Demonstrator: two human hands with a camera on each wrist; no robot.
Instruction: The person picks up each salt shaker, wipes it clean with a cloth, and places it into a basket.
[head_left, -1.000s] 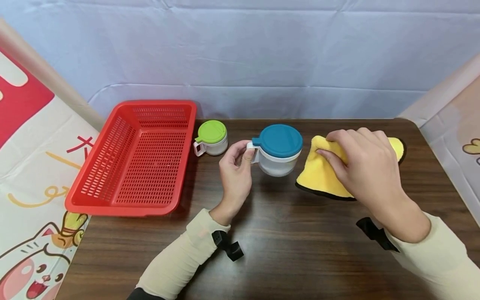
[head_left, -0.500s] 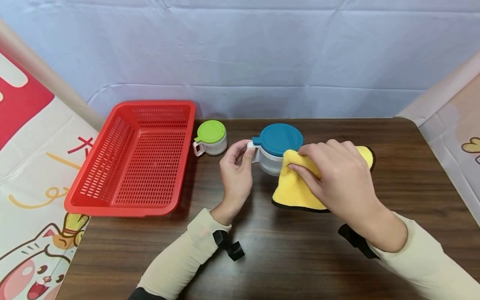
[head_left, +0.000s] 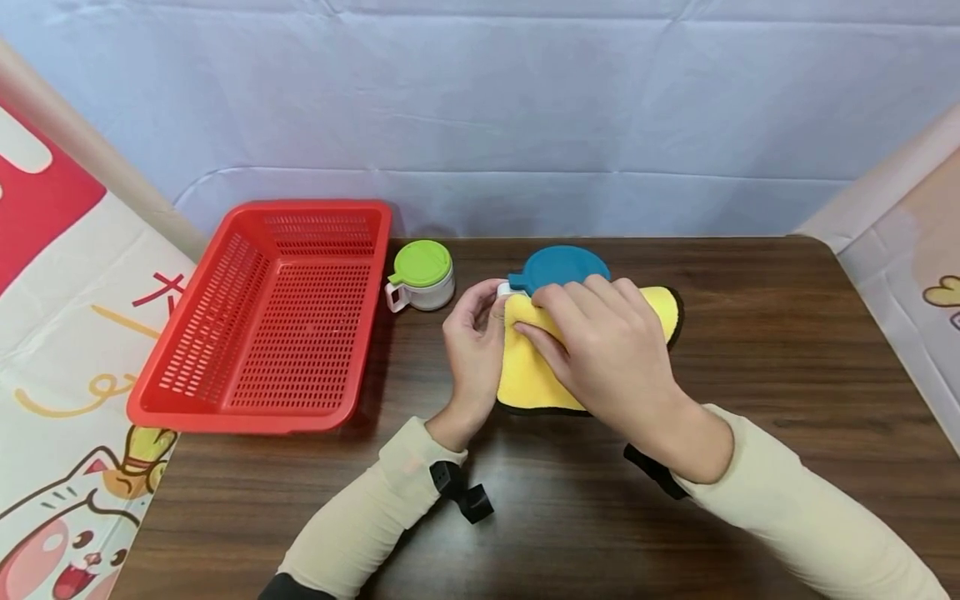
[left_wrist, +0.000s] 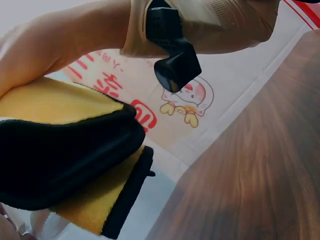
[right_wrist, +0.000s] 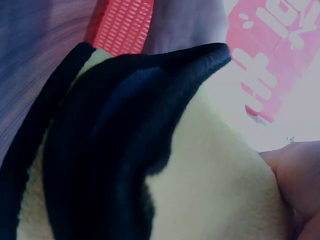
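Observation:
A jar with a blue lid (head_left: 562,265) is near the middle of the table in the head view, its clear body hidden behind cloth. My left hand (head_left: 477,342) pinches its white handle (head_left: 507,289) from the left. In my right hand (head_left: 607,350) is a folded yellow cloth (head_left: 536,371) with black edging, gripped between thumb and fingers and held across the jar's front. The cloth's left edge comes right up to my left fingertips. Both wrist views are largely filled by the cloth, yellow cloth (left_wrist: 55,102) in the left and its black edging (right_wrist: 120,115) in the right.
A smaller jar with a green lid (head_left: 422,264) and white handle stands left of the blue-lidded one. Further left lies a red perforated basket (head_left: 352,408). A pale fabric backdrop (head_left: 480,108) rises behind the dark wooden table (head_left: 787,358).
My right hand has carried the yellow cloth leftward, from beside the blue-lidded jar to across its front. My left hand has stayed at the handle, barely shifting.

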